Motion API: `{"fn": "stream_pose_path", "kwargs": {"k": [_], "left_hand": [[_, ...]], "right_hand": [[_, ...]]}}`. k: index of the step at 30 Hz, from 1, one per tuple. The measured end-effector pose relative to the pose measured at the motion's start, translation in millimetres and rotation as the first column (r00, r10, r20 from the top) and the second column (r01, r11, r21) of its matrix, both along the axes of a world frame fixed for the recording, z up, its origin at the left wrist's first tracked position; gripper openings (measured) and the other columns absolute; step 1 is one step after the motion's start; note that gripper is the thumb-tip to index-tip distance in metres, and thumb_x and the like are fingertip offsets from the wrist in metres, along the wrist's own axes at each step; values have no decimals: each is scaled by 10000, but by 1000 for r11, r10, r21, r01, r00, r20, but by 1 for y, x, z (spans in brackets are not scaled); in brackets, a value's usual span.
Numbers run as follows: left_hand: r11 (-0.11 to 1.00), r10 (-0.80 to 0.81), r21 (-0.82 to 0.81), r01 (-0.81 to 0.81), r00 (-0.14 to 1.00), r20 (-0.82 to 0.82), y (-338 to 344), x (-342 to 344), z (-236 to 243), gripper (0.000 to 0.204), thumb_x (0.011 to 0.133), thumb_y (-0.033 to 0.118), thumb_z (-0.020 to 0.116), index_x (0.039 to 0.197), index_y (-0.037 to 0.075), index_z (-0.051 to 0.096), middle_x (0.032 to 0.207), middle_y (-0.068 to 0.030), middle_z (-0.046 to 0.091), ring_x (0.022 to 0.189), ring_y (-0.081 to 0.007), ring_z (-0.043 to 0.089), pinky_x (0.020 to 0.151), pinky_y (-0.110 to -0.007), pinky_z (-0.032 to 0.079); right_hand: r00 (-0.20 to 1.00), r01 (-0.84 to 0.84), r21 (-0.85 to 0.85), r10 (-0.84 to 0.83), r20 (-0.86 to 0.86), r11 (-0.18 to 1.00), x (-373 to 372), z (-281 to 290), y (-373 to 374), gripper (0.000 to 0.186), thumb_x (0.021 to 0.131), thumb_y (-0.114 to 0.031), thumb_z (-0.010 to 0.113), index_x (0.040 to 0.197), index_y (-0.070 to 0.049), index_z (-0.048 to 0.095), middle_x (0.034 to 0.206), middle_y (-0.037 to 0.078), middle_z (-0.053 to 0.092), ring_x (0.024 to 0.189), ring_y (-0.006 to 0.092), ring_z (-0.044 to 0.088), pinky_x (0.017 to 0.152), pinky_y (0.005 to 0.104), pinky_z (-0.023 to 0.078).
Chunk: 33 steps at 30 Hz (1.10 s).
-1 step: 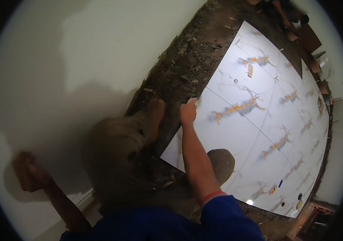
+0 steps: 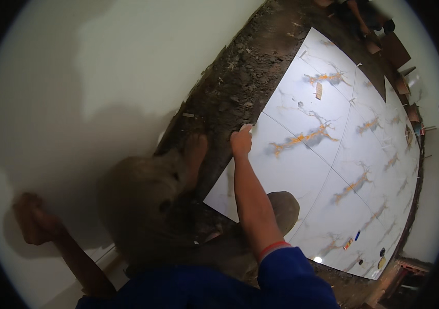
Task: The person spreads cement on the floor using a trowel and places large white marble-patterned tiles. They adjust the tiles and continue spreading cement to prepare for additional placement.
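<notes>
My right hand [image 2: 241, 141] is at the near left edge of the laid floor tiles [image 2: 296, 170], which are glossy white with grey and orange veins. Its fingers are closed, with a small pale bit at the fingertips that is too small to name. Off to the left, my left hand [image 2: 35, 220] is curled into a fist against the white wall [image 2: 137, 62], in dim light; nothing shows in it. Between my hands are my bent knee [image 2: 137, 190] and bare foot [image 2: 196, 157], the foot on the dark soil strip [image 2: 230, 92].
On the tiles lie a tan piece [image 2: 318, 91], a blue stick-like item [image 2: 357, 235], an orange-and-white packet [image 2: 348, 243] and small dark items. Another person's arm [image 2: 358, 16] shows at the top right, near brown boards [image 2: 395, 50]. Thin joints run between the tiles.
My bent knee and foot have shifted slightly to the left. Both hands stay in nearly the same places.
</notes>
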<state>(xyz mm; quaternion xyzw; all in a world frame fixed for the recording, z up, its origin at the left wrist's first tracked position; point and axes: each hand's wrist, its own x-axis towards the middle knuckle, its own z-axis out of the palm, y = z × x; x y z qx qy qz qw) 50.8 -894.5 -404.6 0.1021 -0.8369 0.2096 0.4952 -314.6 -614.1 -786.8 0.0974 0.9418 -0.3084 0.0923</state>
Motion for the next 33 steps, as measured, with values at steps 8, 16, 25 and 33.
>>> {"fn": "stream_pose_path", "kwargs": {"k": [8,16,25,33], "left_hand": [[991,-130,-15,131,991,18,-9,11,0,534,1081,285,439,777,-77,689,756,-207,703,700,-345,701,647,-452,578],[993,-98,-74,95,994,-38,-21,5,0,533,1082,235,424,778,-107,696,767,-232,720,720,-381,726,715,-501,626],[999,-8,-52,2,995,-103,-1,-22,6,587,1007,323,302,712,-69,624,661,-234,656,619,-385,647,646,-494,584],[-138,-663,620,772,394,-637,50,-156,-37,622,1044,431,235,680,100,617,758,-131,668,606,-231,548,587,-349,406]], "right_hand": [[976,-40,36,32,214,999,-15,-31,0,589,908,-217,622,1405,-45,358,1196,311,663,1115,467,665,955,529,532],[967,-76,61,58,249,995,3,-34,0,613,957,-189,593,1492,-39,333,1151,290,655,1037,458,679,885,542,549],[988,-7,7,6,155,1000,147,-18,-46,606,980,-198,579,1504,-52,311,1134,297,636,1018,496,654,875,567,539],[997,8,95,0,-78,995,51,-36,-27,628,979,-196,601,1516,-52,309,1150,288,614,984,488,672,842,554,561]]}}
